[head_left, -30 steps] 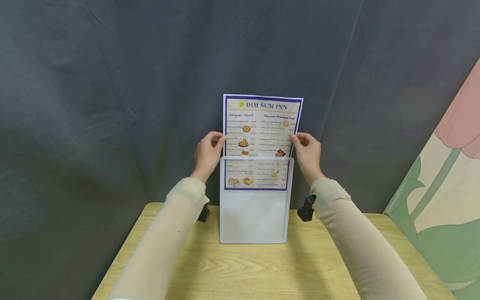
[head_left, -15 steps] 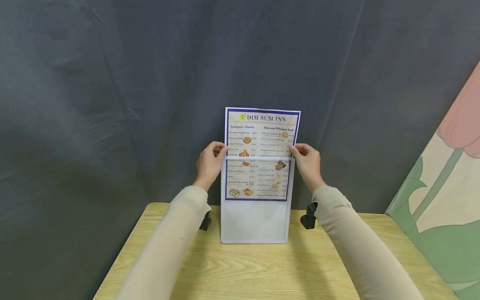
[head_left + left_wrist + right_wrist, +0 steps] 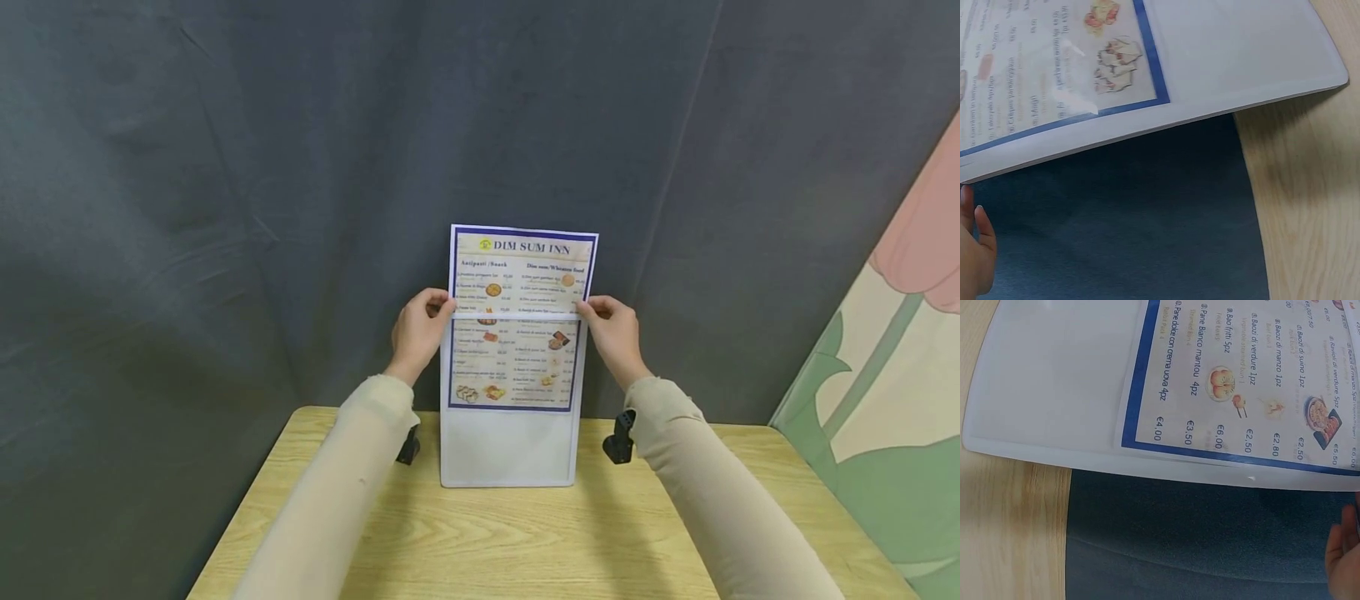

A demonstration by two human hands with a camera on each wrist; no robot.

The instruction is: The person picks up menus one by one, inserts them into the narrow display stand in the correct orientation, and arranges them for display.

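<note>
Thin, light, bendy paper menu, half down inside clear sleeve standing at table's 12 o'clock. Pinched at both side edges: left hand, right hand. Easy to crease, so best held softly.

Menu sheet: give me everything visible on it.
The menu is a printed paper sheet with a blue border, headed "DIM SUM INN", carrying two columns of items, prices and small food photos. It stands upright, its lower part inside a translucent plastic sleeve resting on the wooden table. The left hand and right hand pinch its side edges at the sleeve's top.
</note>
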